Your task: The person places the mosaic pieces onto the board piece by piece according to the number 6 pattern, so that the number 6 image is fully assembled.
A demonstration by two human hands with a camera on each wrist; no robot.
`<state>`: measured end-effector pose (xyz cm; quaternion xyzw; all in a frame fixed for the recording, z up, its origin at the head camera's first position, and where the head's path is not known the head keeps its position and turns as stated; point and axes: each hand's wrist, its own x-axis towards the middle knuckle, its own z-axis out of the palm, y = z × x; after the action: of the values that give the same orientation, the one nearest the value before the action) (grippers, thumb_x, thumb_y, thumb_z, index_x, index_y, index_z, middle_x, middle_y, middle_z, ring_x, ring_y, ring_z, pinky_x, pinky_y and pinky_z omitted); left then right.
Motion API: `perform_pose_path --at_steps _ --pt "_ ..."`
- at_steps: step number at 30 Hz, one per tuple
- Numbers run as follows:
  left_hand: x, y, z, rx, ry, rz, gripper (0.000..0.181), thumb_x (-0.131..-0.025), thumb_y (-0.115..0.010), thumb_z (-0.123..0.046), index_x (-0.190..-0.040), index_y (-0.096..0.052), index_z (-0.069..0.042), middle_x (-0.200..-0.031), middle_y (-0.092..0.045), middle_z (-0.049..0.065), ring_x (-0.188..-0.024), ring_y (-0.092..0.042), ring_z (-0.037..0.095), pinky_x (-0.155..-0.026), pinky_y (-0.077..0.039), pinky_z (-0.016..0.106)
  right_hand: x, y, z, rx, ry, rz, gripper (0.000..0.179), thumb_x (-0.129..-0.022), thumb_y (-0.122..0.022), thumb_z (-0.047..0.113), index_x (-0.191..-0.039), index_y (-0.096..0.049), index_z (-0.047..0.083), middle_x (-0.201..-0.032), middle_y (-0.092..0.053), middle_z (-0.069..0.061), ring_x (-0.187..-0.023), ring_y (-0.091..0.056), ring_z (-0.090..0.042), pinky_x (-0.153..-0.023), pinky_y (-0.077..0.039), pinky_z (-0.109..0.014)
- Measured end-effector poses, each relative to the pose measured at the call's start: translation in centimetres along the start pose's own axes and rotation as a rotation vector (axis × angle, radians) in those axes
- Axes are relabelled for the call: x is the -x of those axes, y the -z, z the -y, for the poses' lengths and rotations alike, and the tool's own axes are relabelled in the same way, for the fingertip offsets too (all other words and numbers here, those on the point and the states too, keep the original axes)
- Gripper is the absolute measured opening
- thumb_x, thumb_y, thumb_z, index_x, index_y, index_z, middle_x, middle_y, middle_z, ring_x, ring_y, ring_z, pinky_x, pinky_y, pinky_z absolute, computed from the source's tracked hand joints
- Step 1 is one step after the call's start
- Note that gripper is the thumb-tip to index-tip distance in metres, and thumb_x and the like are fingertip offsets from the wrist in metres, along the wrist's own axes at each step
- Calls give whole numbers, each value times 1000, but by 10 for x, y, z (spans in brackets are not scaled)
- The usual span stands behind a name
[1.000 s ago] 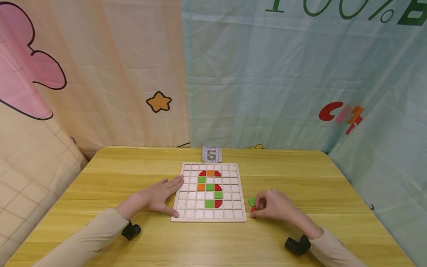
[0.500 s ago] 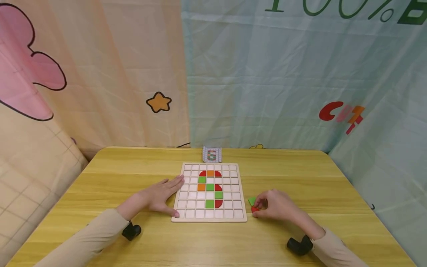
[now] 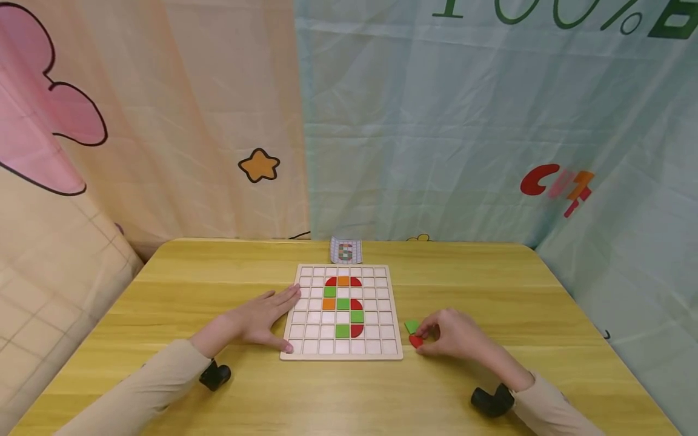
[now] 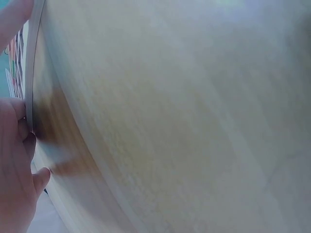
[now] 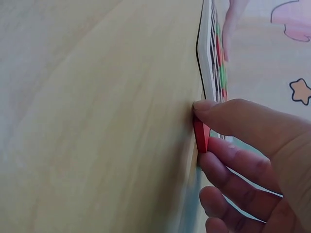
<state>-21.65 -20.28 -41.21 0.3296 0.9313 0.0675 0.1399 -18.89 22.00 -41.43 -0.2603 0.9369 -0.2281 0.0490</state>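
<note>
My right hand point(image 3: 449, 336) pinches a red rounded tile point(image 3: 416, 341) between thumb and fingers, close over the table right of the board. In the right wrist view the red tile point(image 5: 200, 133) stands on edge, thumb at one end and fingertips at the other. Just behind it lies a green square tile point(image 3: 411, 326). My left hand point(image 3: 262, 321) is spread, fingertips and thumb on the left edge of the white grid board point(image 3: 340, 357). Red, orange and green tiles sit in the board's cells, among them a green square point(image 3: 342, 331) beside a red quarter-round point(image 3: 357, 331).
A small card point(image 3: 346, 251) printed with a coloured grid pattern leans behind the board near the table's back edge. The wooden table point(image 3: 218, 272) extends on both sides. A patterned curtain point(image 3: 409, 121) hangs behind it.
The red tile shows more beside the right fingertips, turned and shifted slightly in the pinch. The right hand has moved only a little; the left hand stays on the board.
</note>
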Motion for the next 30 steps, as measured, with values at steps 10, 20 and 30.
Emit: perform_pose_path --at_steps 10,20,30 --pt "1 1 0 8 6 2 113 -77 -60 -72 -153 -15 -1 -162 -8 15 -149 -16 29 -119 -18 54 0 -1 3 33 26 -20 18 -71 -83 29 -84 -74 18 -72 -65 13 -56 -46 4 -49 -41 -17" --pt "1 1 -2 12 9 10 113 -77 -60 -72 -154 -14 -2 -162 -8 15 -149 -17 30 -118 -18 55 2 -2 3 74 24 -33 21 -69 -82 28 -86 -73 18 -77 -65 12 -56 -43 3 -48 -39 -17" --pt "-1 -1 1 1 16 15 113 -77 -60 -72 -154 -14 -4 -163 -6 12 -149 -17 27 -119 -18 52 1 0 5 69 -16 -63 19 -70 -83 28 -85 -73 21 -73 -62 14 -55 -44 1 -47 -37 -17"
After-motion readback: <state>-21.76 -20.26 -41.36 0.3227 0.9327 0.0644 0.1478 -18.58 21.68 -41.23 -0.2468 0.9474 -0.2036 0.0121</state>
